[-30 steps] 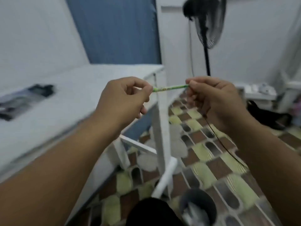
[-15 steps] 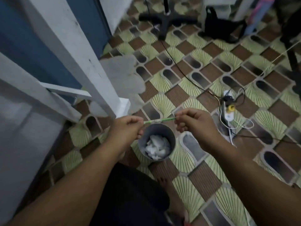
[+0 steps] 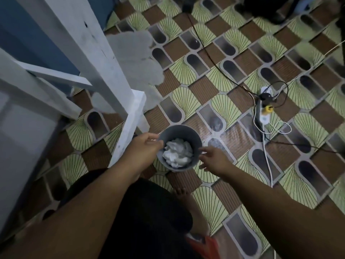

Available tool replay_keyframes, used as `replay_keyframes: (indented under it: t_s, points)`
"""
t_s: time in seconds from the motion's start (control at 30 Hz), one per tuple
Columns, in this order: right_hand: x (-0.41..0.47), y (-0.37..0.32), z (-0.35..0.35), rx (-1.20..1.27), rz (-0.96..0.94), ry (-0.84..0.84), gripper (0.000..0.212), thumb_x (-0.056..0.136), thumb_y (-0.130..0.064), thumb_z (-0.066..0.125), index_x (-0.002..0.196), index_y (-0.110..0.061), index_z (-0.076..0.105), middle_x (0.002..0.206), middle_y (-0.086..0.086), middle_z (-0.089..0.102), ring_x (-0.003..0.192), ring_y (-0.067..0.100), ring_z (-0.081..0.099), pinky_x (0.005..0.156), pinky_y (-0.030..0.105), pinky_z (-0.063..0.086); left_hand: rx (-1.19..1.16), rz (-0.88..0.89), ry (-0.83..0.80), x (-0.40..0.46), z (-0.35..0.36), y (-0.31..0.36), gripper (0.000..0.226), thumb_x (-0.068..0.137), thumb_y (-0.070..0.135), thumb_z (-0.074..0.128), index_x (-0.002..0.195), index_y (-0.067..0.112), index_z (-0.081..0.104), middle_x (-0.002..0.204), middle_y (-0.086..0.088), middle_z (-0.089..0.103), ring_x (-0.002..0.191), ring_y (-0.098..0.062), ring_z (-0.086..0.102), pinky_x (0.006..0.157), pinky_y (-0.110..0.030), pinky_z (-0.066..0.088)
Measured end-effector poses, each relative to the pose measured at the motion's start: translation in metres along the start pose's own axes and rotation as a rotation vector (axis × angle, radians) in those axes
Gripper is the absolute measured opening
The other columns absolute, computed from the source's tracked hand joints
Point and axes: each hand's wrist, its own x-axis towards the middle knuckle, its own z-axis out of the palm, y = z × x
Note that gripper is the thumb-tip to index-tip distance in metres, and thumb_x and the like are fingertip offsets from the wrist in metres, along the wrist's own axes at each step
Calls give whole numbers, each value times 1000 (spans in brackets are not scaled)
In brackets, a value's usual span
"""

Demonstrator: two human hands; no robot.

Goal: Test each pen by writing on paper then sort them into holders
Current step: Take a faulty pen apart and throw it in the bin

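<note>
Both hands hover over the grey waste bin (image 3: 179, 148) of crumpled paper (image 3: 178, 153), the left hand (image 3: 144, 146) loosely curled, the right hand (image 3: 214, 159) with fingers released, no pen visible, so any drop should be made directly above the bin's mouth.

Matt grey plastic bin (image 3: 194, 136) holds crumpled white paper (image 3: 178, 153) (glossy patterned floor (image 3: 233, 131) beneath).
</note>
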Motion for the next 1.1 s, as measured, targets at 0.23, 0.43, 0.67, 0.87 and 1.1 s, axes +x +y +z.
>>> replay_keyframes:
  t_s: [0.23,0.43,0.67,0.87,1.1]
  points:
    - [-37,-63,-6,107,-276,100,13,97,-10,61,103,-13,72,89,4,74,78,22,71,78,39,61,81,175,68,-26,-12,21,17,97,25,61,112,28,67,104,17,64,103,-4,61,86,-26,51]
    - [-126,-195,-19,304,-815,139,17,96,-1,61,96,-15,71,76,2,69,63,10,63,62,20,51,96,582,318,-107,-60,96,13,94,21,66,100,32,69,87,12,69,74,0,64,68,-16,53]
    - [-272,-322,-7,272,-1306,70,10,95,-5,64,96,-10,72,75,5,70,64,15,65,60,26,55,136,878,693,-269,-149,160,14,95,21,63,92,34,68,83,11,72,73,-6,70,68,-23,54]
    - [-385,-393,58,208,-1594,-121,10,92,-11,66,90,-19,72,75,0,71,64,28,65,62,44,56,159,945,1016,-403,-222,143,11,95,22,62,93,32,66,78,14,71,66,-8,68,60,-20,51]
    - [-499,-449,181,-153,-1780,-448,11,92,-26,63,87,-28,72,75,-6,71,68,22,65,72,47,58,220,733,1358,-526,-317,58,14,94,19,62,86,29,68,74,10,70,65,-8,67,55,-16,48]
